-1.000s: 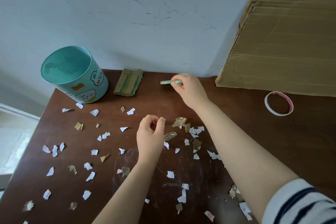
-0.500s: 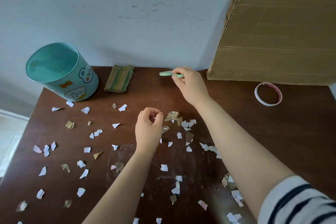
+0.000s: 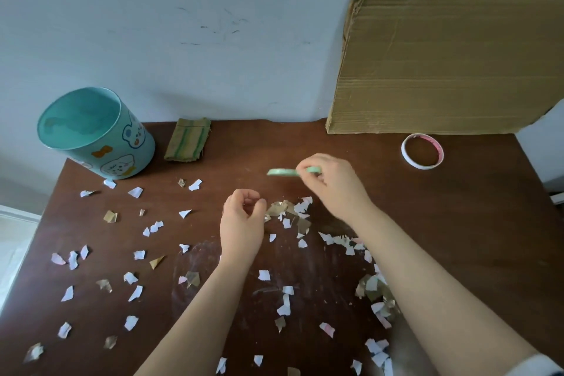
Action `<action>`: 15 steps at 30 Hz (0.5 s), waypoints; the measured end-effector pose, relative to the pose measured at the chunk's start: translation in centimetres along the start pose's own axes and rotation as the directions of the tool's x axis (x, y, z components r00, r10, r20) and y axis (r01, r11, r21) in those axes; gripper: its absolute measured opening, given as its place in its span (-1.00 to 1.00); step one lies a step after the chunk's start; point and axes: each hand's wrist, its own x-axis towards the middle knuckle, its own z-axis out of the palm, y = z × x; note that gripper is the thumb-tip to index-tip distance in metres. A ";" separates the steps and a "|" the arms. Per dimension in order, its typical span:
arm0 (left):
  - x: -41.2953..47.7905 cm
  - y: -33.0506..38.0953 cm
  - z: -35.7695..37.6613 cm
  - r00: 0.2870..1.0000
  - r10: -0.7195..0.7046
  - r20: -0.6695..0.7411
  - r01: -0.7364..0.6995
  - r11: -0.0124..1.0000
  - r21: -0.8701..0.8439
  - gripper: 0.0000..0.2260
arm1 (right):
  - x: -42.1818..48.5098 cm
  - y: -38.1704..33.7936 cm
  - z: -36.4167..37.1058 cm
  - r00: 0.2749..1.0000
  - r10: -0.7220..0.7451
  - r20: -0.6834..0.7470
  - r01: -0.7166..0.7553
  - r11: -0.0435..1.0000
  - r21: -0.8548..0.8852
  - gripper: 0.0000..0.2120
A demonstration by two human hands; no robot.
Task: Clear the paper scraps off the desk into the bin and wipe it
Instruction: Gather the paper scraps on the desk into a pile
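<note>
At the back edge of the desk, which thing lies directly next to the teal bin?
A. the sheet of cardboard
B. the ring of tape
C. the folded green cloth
C: the folded green cloth lies just to the right of the teal bin, while the ring of tape and the sheet of cardboard are far over to the right.

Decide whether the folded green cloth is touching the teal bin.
Apart. The head view shows a strip of bare brown desk between the right side of the bin and the left edge of the folded cloth.
</note>
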 end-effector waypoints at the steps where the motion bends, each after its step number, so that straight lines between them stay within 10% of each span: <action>1: -0.3 0.0 -0.1 1.000 -0.001 0.019 0.001 1.000 0.011 -0.91 | 0.2 0.5 -0.6 0.998 0.030 -0.051 -0.031 0.999 -0.022 -0.83; 7: -2.0 -0.4 -0.1 0.992 -0.002 0.125 -0.014 0.992 0.128 -0.96 | -1.8 1.2 0.2 0.996 0.089 0.024 -0.080 0.962 -0.260 -0.78; 15: -3.6 -0.7 -0.1 0.989 0.006 0.145 -0.032 0.983 0.181 -0.93 | -3.8 -0.8 -0.6 0.999 0.049 0.020 -0.047 0.993 -0.109 -0.81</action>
